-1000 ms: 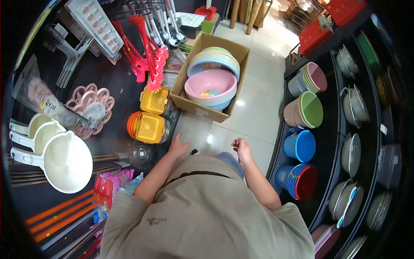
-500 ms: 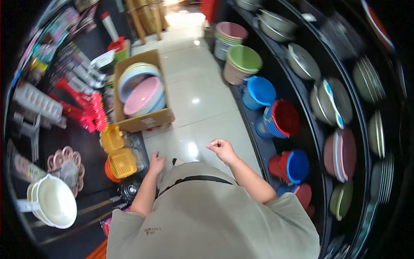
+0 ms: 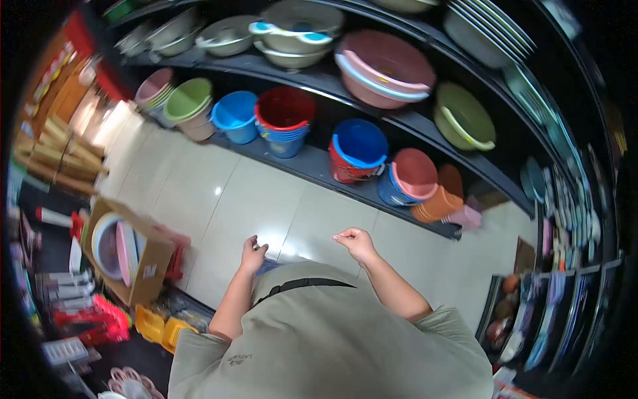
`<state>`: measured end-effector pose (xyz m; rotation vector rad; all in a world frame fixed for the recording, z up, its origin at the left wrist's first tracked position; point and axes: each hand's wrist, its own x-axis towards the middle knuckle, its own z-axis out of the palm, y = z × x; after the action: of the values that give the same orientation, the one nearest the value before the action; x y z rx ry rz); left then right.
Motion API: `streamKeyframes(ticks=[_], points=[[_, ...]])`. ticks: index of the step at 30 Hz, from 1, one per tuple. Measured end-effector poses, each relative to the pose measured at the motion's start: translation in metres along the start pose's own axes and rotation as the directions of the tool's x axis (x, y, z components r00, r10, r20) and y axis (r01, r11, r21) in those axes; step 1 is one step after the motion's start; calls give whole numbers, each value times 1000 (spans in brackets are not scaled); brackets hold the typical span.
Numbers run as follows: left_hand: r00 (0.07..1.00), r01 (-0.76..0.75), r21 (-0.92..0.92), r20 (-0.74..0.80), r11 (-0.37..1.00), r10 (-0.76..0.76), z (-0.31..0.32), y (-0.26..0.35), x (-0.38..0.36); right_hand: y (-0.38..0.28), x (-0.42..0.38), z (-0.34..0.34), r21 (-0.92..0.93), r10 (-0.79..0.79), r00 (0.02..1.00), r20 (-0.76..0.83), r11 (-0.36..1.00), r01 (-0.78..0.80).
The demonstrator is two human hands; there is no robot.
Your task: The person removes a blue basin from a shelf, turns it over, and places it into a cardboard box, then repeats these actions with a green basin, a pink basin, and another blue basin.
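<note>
My left hand [image 3: 252,255] hangs in front of my body over the tiled floor, thumb and fingers apart, with nothing in it. To its right, my right hand [image 3: 359,246] is closed, the thumb and fingertips pressed together, and I see nothing between them. Neither hand touches any goods. Ahead of them on the low shelf stand a blue bucket [image 3: 236,116], a stack with a red bucket [image 3: 286,110] on top, and a blue bucket in a red one [image 3: 359,145]. Further right is a pink bucket [image 3: 413,174] in a blue one.
A cardboard box [image 3: 147,269] of plastic basins stands at the left, near yellow baskets [image 3: 149,324]. Above the buckets, a shelf holds pink basins [image 3: 385,66] and a green basin [image 3: 462,118]. Orange pots [image 3: 436,203] sit at the shelf's right end, and a packed rack [image 3: 565,213] is beyond.
My view has turned right, so the bucket shelf now runs across in front of me and the cardboard box has shifted to lower left. Both hands keep much the same pose.
</note>
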<state>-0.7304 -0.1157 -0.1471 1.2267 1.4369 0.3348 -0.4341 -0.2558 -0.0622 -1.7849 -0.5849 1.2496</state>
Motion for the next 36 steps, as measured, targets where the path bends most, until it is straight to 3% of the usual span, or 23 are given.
streamKeyframes(ticks=[2,4,8,10,14,19,23,26,27,28,31,34,36], points=[[995,-52,34,81,998,49,24,41,-2,14,-10,-24,89,22,995,-94,996,-14],[986,-91,57,146,994,82,49,66,0,37,-11,-45,224,-35,989,-147,972,68],[958,-149,223,275,963,85,90,99,14,35,-29,-71,427,39,946,-323,898,109],[946,-164,250,315,954,80,112,110,25,51,-26,-88,331,73,920,-384,942,64],[914,-220,275,394,936,99,152,139,56,62,-12,-118,355,90,874,-478,930,99],[871,-220,296,489,929,51,229,201,94,52,6,-183,375,139,742,-656,913,160],[793,-389,257,582,885,180,305,253,138,38,29,-235,485,147,702,-697,818,309],[722,-403,216,673,889,164,351,310,142,31,47,-266,470,160,650,-743,816,337],[661,-412,111,719,905,213,371,302,168,29,52,-274,393,123,632,-765,867,306],[653,-420,118,728,900,210,382,320,166,24,57,-282,312,86,614,-784,910,271],[562,-323,-1,804,946,193,418,366,159,10,69,-294,394,162,572,-804,865,310],[577,-395,52,791,917,203,444,380,170,6,78,-300,446,247,539,-805,851,277],[569,-361,51,803,931,176,450,394,163,14,83,-302,443,237,520,-821,838,318]])
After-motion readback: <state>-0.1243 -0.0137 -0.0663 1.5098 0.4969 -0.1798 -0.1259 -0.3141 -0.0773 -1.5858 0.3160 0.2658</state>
